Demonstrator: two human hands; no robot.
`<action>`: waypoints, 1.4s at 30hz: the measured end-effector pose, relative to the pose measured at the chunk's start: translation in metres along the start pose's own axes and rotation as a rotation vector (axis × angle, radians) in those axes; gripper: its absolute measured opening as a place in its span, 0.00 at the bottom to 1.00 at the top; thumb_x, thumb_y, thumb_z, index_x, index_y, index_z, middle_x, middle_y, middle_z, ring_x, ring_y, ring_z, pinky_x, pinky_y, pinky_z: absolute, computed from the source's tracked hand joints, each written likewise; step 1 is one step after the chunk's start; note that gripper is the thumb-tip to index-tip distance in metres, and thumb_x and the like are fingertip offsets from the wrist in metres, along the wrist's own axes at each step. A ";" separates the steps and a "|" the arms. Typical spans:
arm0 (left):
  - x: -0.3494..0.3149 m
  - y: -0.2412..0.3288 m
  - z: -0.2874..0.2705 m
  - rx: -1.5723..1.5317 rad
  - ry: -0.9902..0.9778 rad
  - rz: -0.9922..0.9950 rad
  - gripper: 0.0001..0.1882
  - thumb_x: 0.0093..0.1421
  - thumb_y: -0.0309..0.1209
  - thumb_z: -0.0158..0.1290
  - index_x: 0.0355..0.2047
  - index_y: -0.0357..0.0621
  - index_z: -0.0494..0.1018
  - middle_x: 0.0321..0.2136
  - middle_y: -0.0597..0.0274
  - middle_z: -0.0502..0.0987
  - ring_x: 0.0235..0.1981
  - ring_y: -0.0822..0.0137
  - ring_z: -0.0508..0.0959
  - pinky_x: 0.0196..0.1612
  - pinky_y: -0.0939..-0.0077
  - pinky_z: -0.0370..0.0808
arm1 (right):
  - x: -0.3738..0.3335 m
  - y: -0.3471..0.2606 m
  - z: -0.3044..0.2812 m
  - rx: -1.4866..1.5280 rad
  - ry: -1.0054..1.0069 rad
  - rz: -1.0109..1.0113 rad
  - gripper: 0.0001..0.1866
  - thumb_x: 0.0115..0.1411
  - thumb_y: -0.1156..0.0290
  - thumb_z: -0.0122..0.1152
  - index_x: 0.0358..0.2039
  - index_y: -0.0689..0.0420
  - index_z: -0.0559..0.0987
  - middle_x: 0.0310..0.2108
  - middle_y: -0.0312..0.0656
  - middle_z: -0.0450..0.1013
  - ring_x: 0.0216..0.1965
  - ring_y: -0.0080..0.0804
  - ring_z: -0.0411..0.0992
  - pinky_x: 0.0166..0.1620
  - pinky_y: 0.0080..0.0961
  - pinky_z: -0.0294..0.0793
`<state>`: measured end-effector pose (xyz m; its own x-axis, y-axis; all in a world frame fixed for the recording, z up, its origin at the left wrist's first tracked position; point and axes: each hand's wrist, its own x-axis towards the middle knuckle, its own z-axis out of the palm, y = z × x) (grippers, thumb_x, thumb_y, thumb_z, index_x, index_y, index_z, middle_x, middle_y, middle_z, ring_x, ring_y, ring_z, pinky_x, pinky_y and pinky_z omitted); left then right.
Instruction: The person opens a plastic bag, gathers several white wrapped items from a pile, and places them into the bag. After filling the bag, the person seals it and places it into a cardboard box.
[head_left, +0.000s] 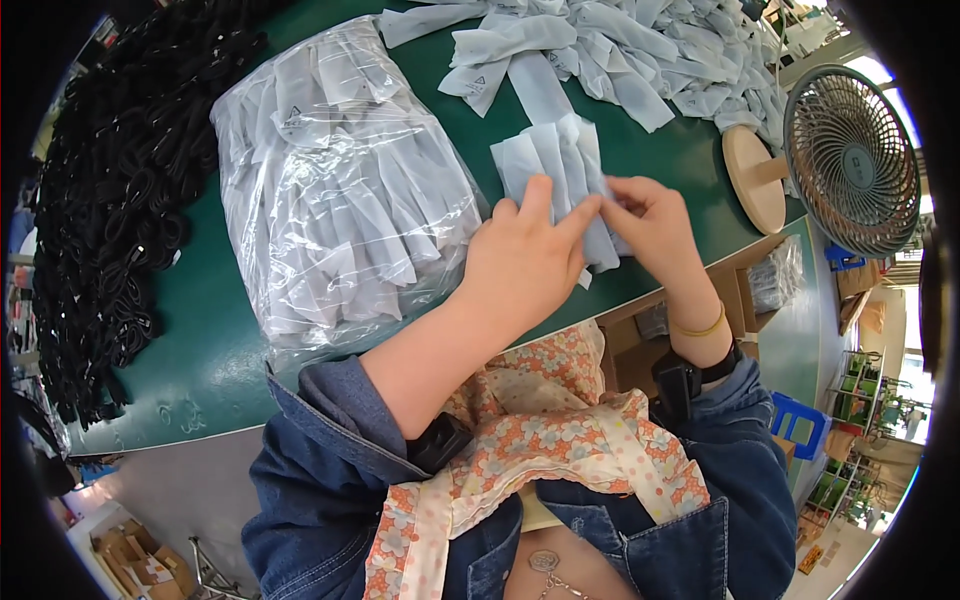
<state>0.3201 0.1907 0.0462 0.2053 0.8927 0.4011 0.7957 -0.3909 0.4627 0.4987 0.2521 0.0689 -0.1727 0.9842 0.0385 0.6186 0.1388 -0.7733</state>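
A small row of overlapping frosted white plastic pouches (560,150) lies on the green table in front of me. My left hand (525,250) rests on the near part of these pouches, two fingers stretched out and the others bent. Close beside it, my right hand (655,225) pinches the right edge of a pouch between thumb and fingertips; the exact grip is partly hidden. Left of my hands sits a large clear plastic bag (340,190) packed with rows of similar frosted pouches.
Loose frosted pouches (620,50) are heaped along the far side of the green table (190,330). Bundles of black cables (110,200) cover its left end. A fan (850,165) with a round wooden base stands at the right. Below the table edge is an open cardboard box (640,345).
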 end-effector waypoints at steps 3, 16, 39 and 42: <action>0.000 0.000 -0.001 0.036 0.009 -0.003 0.22 0.51 0.35 0.54 0.48 0.61 0.72 0.40 0.53 0.65 0.25 0.55 0.73 0.27 0.66 0.75 | 0.001 0.008 0.002 0.033 -0.259 -0.211 0.12 0.52 0.73 0.57 0.35 0.66 0.79 0.30 0.41 0.77 0.26 0.22 0.72 0.29 0.20 0.71; 0.004 0.005 -0.002 0.051 -0.016 0.004 0.23 0.49 0.38 0.54 0.48 0.61 0.73 0.40 0.56 0.66 0.21 0.59 0.71 0.21 0.70 0.73 | 0.155 -0.002 0.020 -0.533 -0.056 -0.287 0.29 0.45 0.60 0.64 0.44 0.66 0.74 0.36 0.51 0.74 0.36 0.41 0.73 0.41 0.31 0.71; -0.022 0.004 -0.062 -0.546 -0.430 -0.207 0.21 0.52 0.25 0.51 0.48 0.38 0.66 0.44 0.46 0.71 0.46 0.49 0.72 0.47 0.65 0.70 | -0.015 -0.015 0.018 -0.667 -0.220 -0.531 0.47 0.37 0.59 0.69 0.59 0.57 0.62 0.52 0.56 0.62 0.51 0.51 0.65 0.52 0.40 0.66; -0.020 0.011 -0.067 -0.278 -0.514 -0.082 0.25 0.49 0.25 0.53 0.50 0.40 0.66 0.48 0.46 0.69 0.51 0.50 0.70 0.49 0.65 0.68 | -0.008 0.008 -0.010 -0.589 -0.317 -0.661 0.46 0.35 0.62 0.68 0.58 0.58 0.63 0.53 0.54 0.62 0.52 0.51 0.64 0.53 0.41 0.64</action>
<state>0.2861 0.1533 0.0957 0.4547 0.8894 -0.0474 0.6558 -0.2983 0.6936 0.5127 0.2460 0.0689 -0.7746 0.6220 0.1146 0.5934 0.7775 -0.2083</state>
